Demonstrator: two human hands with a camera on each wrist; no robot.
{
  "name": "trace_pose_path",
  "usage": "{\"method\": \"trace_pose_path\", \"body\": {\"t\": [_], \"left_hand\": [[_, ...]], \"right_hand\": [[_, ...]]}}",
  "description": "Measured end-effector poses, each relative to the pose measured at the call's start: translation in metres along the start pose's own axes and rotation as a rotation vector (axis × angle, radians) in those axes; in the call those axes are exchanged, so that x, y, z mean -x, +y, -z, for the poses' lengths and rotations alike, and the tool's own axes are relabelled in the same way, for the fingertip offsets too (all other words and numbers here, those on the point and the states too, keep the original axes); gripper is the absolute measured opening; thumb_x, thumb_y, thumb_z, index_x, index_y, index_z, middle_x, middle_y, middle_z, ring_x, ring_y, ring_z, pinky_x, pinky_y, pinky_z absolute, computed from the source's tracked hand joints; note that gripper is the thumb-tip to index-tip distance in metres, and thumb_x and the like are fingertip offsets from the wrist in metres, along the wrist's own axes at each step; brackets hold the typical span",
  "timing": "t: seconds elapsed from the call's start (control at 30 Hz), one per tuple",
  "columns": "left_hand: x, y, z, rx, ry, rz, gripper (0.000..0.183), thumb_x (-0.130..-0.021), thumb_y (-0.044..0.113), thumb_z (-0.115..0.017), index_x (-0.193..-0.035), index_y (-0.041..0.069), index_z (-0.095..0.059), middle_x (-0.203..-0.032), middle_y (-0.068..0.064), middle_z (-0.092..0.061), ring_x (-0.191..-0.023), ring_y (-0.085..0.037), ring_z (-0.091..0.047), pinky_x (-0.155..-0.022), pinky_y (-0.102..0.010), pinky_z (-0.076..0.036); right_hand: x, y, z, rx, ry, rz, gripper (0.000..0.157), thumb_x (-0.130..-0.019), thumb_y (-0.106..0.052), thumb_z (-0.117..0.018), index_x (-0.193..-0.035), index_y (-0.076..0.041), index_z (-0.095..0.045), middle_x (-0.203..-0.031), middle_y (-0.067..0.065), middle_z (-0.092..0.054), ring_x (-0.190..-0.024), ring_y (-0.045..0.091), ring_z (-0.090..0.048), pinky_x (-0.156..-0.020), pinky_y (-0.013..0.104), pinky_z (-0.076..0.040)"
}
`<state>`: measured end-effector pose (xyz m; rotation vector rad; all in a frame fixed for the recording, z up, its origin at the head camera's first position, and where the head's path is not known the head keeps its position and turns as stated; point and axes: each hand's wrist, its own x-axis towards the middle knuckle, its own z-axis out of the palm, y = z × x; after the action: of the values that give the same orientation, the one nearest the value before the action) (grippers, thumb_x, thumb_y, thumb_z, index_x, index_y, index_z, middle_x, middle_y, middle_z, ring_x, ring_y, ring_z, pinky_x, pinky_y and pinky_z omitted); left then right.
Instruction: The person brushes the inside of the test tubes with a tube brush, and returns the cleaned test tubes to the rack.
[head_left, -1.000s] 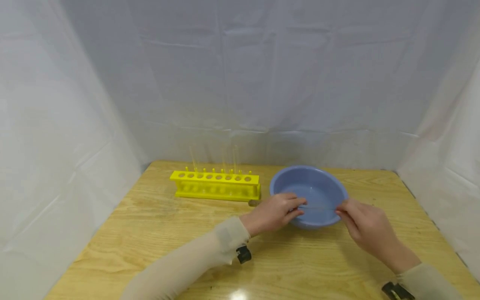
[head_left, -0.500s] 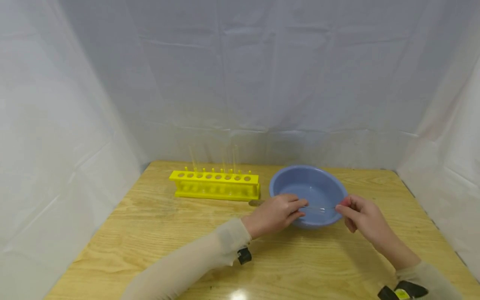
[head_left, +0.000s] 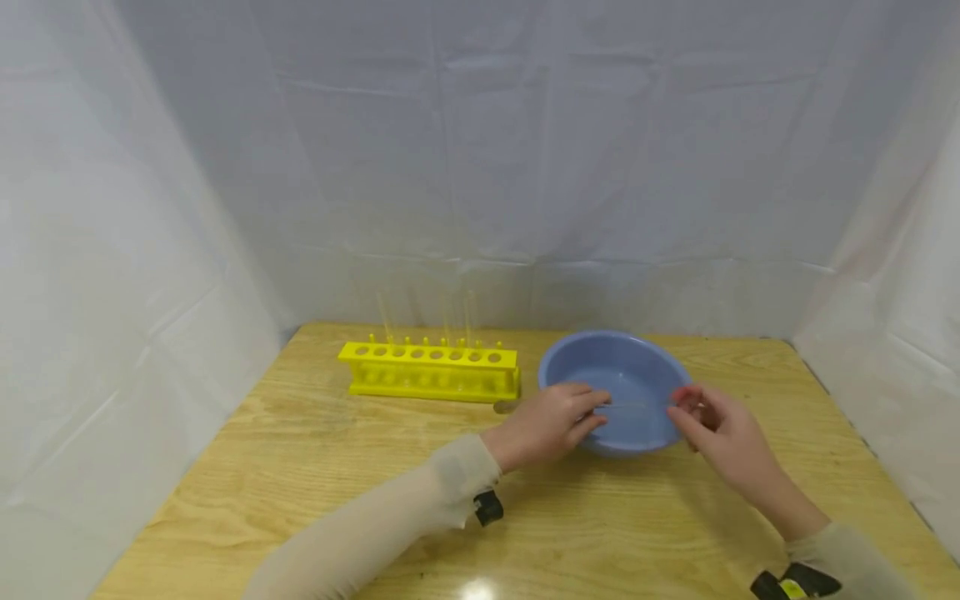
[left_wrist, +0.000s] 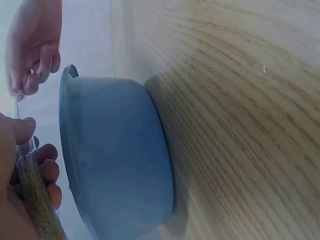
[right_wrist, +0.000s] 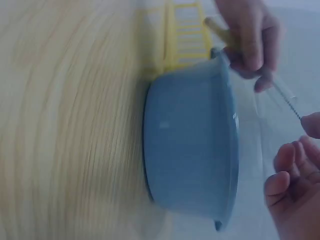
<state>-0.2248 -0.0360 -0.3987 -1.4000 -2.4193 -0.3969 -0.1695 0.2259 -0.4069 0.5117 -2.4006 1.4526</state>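
Clear glass test tube [left_wrist: 26, 150] held sideways over the blue basin [head_left: 562, 358], one end pointing toward the yellow rack [head_left: 431, 354]. Left hand [head_left: 551, 422] wraps it, fingers curled under, thumb over: a full hold, presumably so the glass neither turns nor slips around the brush [left_wrist: 40, 205] inside. Right hand [head_left: 731, 437] pinches the twisted wire [left_wrist: 18, 106] of the brush between thumb and fingertip, other fingers loosely bent; likely a light grip for fine control. Basin sits on the wooden table [head_left: 262, 450], perhaps there to catch drips; no water made out. Rack stands apart from it, keeping other tubes [head_left: 471, 321] upright. Held tube looks slim, faint against the basin; bristles show as a dense brownish bundle. Whether they reach its bottom, cannot tell.
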Motion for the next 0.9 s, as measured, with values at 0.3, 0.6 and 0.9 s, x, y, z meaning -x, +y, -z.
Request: {"method": "trace_pose_path", "body": {"t": [0.3, 0.6, 0.9], "left_hand": [[0.001, 0.001, 0.007, 0.057, -0.041, 0.036, 0.029, -0.104, 0.027, -0.058, -0.127, 0.012, -0.066, -0.11, 0.0, -0.07, -0.088, -0.004, -0.063, -0.077, -0.015, -0.051], [0.001, 0.002, 0.004, 0.043, -0.019, 0.013, 0.028, -0.103, 0.027, -0.059, -0.126, 0.013, -0.066, -0.108, 0.001, -0.07, -0.087, -0.003, -0.063, -0.076, -0.014, -0.05], [0.003, 0.003, 0.002, 0.031, -0.016, -0.003, 0.029, -0.102, 0.027, -0.06, -0.126, 0.012, -0.067, -0.108, 0.001, -0.071, -0.088, -0.005, -0.065, -0.077, -0.014, -0.051]], "right_hand": [[-0.004, 0.008, 0.003, 0.439, 0.163, 0.574, 0.016, -0.098, -0.02, -0.066, -0.104, -0.006, -0.07, -0.09, -0.003, -0.062, -0.066, -0.002, -0.046, -0.055, 0.012, -0.038], [-0.008, 0.008, 0.003, 0.614, 0.319, 0.891, 0.038, -0.106, -0.027, -0.051, -0.094, 0.001, -0.073, -0.087, 0.01, -0.072, -0.063, 0.024, -0.065, -0.052, 0.037, -0.051], [-0.01, 0.004, 0.001, 0.611, 0.369, 1.022, 0.034, -0.106, -0.019, -0.052, -0.09, 0.004, -0.072, -0.083, 0.015, -0.072, -0.06, 0.031, -0.064, -0.05, 0.044, -0.052]]}}
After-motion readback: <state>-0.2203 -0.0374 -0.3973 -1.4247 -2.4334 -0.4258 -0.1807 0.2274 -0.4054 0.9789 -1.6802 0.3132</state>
